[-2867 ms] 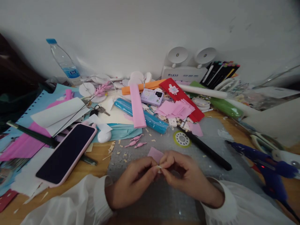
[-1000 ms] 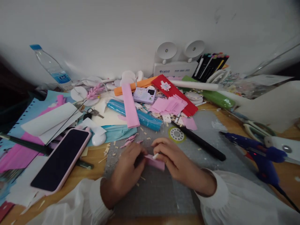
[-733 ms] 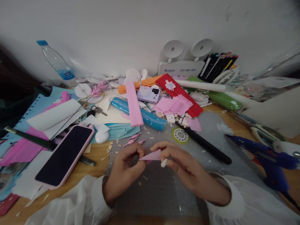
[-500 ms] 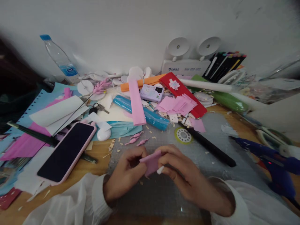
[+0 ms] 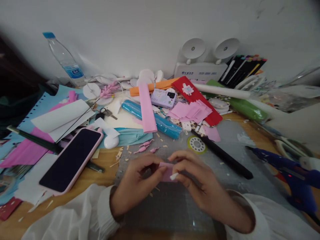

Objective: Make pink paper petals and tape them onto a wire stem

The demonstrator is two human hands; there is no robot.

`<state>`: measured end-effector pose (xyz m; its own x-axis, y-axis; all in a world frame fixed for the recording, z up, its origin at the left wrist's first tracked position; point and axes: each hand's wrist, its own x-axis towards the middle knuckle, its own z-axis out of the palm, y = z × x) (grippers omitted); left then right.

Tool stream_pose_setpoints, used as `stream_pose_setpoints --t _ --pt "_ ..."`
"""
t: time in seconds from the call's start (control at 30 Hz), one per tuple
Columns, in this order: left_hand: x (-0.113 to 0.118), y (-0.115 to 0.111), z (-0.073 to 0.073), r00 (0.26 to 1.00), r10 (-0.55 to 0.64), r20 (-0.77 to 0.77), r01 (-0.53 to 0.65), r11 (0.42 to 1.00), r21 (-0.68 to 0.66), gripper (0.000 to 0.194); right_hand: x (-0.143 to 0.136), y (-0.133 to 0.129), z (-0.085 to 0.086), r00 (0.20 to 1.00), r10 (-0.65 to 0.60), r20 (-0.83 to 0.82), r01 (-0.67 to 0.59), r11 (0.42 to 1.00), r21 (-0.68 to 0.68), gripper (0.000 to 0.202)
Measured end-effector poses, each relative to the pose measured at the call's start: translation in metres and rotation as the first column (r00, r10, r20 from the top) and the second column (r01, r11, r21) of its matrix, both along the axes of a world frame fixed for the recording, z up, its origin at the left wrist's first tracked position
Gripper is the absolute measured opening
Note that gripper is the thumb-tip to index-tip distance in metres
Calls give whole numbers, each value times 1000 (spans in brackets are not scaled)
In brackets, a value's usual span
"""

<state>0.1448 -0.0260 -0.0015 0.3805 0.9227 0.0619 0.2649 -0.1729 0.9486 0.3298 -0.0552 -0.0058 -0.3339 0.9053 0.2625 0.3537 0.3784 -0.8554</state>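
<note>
Between my two hands, above the grey cutting mat, is a small pink paper piece (image 5: 167,166). My left hand (image 5: 140,181) pinches its left side between thumb and fingers. The fingers of my right hand (image 5: 197,183) are closed at its right side, and a small white piece (image 5: 174,176) sits between thumb and forefinger. Just beyond my left hand lie several small twisted pink pieces (image 5: 145,146). A stack of pink paper squares (image 5: 191,111) rests farther back.
A black pen-like tool (image 5: 225,158) and a round tape dispenser (image 5: 197,144) lie on the mat (image 5: 172,206). At right is a blue glue gun (image 5: 287,170), at left a phone (image 5: 71,160). Behind stand a bottle (image 5: 63,60) and a white twin lamp (image 5: 200,70).
The pink paper has turned from a slanted to a more level position between my hands. My left fingers have shifted slightly right, and the view has moved a little.
</note>
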Motion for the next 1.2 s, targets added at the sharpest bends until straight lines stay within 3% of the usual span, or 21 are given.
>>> stream_pose_setpoints --t 0.07,0.17,0.33,0.5,0.73,0.83,1.03,1.2 --pt "2 -1 3 997 -39 69 45 995 -88 15 -2 1 0 999 27 -25 -28 999 -34 13" --pt "3 -3 5 983 -55 173 86 981 -173 16 -4 1 -1 996 -40 -80 37 998 -42 12" --pt "2 -3 2 998 -40 46 40 999 -4 14 -3 -1 -4 991 -104 -87 99 994 -50 9" --pt "0 -5 1 997 -71 -11 72 977 203 14 -3 0 -2 993 -112 -42 111 994 -22 10" --pt "1 -7 -2 993 -118 27 107 956 274 26 -3 0 -4 994 -113 -6 113 993 -30 13" --pt "2 -7 -3 995 -97 31 87 966 244 27 -3 0 -5 992 -124 -10 124 992 -37 13" --pt "4 -7 2 990 -129 58 126 991 52 14 -5 0 -5 987 -156 -31 153 986 -63 16" --pt "3 -7 1 987 -125 102 125 992 9 12 -6 -2 -6 991 -130 7 131 990 -55 17"
